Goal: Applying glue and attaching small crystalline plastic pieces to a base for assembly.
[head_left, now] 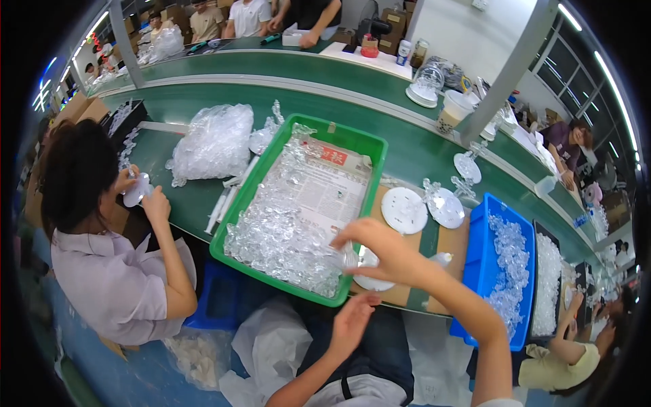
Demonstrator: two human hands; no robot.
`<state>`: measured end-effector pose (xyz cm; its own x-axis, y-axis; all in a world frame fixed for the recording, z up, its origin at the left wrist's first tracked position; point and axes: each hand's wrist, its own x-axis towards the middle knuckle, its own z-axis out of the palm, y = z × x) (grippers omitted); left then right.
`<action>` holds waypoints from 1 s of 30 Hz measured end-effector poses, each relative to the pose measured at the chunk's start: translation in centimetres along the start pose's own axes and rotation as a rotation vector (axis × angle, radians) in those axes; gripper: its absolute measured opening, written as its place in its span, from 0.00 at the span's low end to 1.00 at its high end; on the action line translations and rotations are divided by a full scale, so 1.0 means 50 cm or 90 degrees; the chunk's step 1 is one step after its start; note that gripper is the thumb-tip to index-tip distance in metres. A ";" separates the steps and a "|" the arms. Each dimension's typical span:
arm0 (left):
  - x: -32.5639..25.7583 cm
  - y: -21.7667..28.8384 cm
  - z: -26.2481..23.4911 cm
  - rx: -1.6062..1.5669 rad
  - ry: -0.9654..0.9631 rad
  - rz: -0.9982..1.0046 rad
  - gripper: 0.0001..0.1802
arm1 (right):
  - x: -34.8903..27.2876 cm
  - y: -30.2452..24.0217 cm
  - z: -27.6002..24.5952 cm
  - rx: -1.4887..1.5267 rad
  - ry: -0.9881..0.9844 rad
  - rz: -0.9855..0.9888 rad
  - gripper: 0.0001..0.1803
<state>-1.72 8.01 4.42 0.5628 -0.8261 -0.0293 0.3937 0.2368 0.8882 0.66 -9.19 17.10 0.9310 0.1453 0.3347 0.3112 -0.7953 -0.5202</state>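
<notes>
Left hand [350, 324] empty, below green tray [241, 204]; right hand [380, 251] touching clear pieces [285, 237].

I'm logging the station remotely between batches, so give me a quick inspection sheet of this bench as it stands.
Surface: green conveyor bench; cardboard sheet under the work.
Job's things: green tray lined with printed paper, heaped with clear plastic pieces; white discs; blue bin of more clear parts.
Clutter: clear plastic bag, drink cup.
Hands: right hand at the tray's near corner, pinching a clear piece; left hand open, below the bench edge.
Cables: nothing seen.
Surroundings: co-worker on the left, others along the line.
</notes>
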 end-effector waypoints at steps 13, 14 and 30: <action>0.038 0.044 0.036 -0.103 0.076 0.012 0.09 | -0.275 -0.101 0.062 0.174 0.277 0.282 0.33; 0.036 0.038 0.036 0.000 0.123 0.063 0.09 | -0.282 -0.111 0.065 0.001 0.307 0.284 0.30; 0.055 -0.086 -0.033 0.939 -0.016 0.289 0.23 | -0.321 -0.006 0.164 0.930 0.679 0.546 0.16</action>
<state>-0.67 5.54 -0.22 0.4147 -0.8383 0.3540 -0.8541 -0.2244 0.4692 -12.83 -6.48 5.46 0.5991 -0.7231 -0.3438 0.3339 0.6159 -0.7136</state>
